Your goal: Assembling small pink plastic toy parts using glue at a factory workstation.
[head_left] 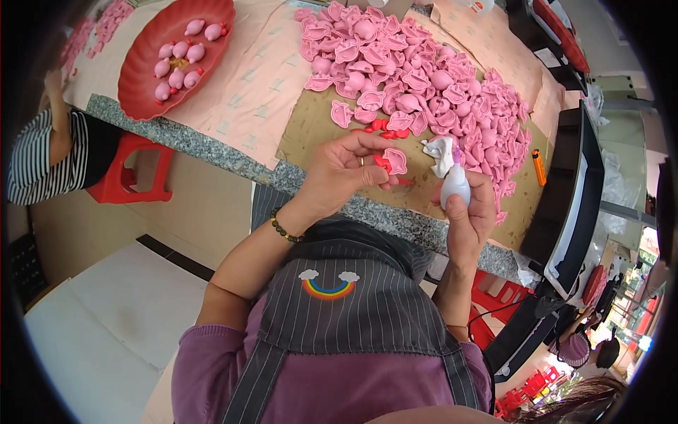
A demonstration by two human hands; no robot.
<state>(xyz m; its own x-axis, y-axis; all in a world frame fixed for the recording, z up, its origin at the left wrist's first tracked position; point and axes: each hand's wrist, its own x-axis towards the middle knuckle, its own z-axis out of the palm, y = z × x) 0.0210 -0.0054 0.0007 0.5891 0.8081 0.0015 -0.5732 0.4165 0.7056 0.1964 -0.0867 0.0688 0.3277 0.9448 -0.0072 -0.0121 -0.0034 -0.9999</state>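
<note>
The left hand's (339, 172) fingers pinch a small, curvy pink plastic shell (398, 162) with a red bit (383, 164) at its edge. The right hand's (470, 212) fingers curl round a white, purple-tipped bottle (456, 186). Past the fingers, a heap of pink plastic shells (409, 78) sits on the worktop (395, 220)

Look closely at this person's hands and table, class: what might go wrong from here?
1. The left hand pinches a small pink half-shell and red piece; either might slip.
2. The right hand holds a squeeze bottle whose purple nozzle is right beside a crumpled white tissue; it could snag or smear there.
3. The red scalloped tray of round pink figures lies near the granite edge; a bump might spill them.
</note>
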